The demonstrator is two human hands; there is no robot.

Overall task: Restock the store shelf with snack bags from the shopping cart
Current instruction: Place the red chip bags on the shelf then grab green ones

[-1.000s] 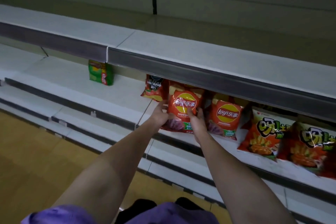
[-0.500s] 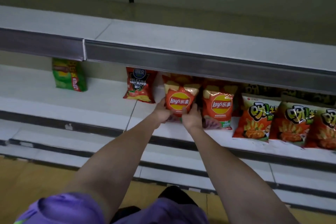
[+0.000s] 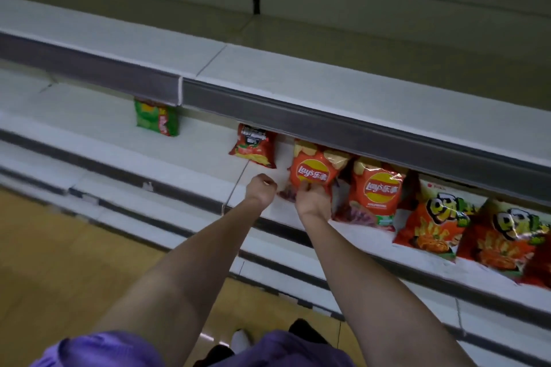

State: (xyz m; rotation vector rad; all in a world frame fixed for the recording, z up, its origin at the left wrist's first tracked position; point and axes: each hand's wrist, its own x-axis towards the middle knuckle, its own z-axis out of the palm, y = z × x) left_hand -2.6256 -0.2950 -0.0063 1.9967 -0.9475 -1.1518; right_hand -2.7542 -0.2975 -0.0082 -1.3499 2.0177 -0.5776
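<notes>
Left hand (image 3: pixel 261 189) has let go; right hand (image 3: pixel 311 199) grips chip bag (image 3: pixel 313 173).

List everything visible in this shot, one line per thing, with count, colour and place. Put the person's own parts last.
Lay's bags: 2, orange-red with yellow logo, upright side by side mid-shelf; the right hand touches the left one.
dark-topped red bag: 1, red with black label, left of the Lay's bags.
green bag: 1, green and red, alone further left, at the back of the shelf.
fries bags: at least 2, orange-red with green lettering, right end of the row; more may be cut off.
shelf: white boards with grey price rails, several tiers.
floor: yellow-brown, below left.
purple garment: bottom edge.
left hand: fingers curled, holding nothing, beside the bag.
right hand: grips the left Lay's bag's bottom.
</notes>
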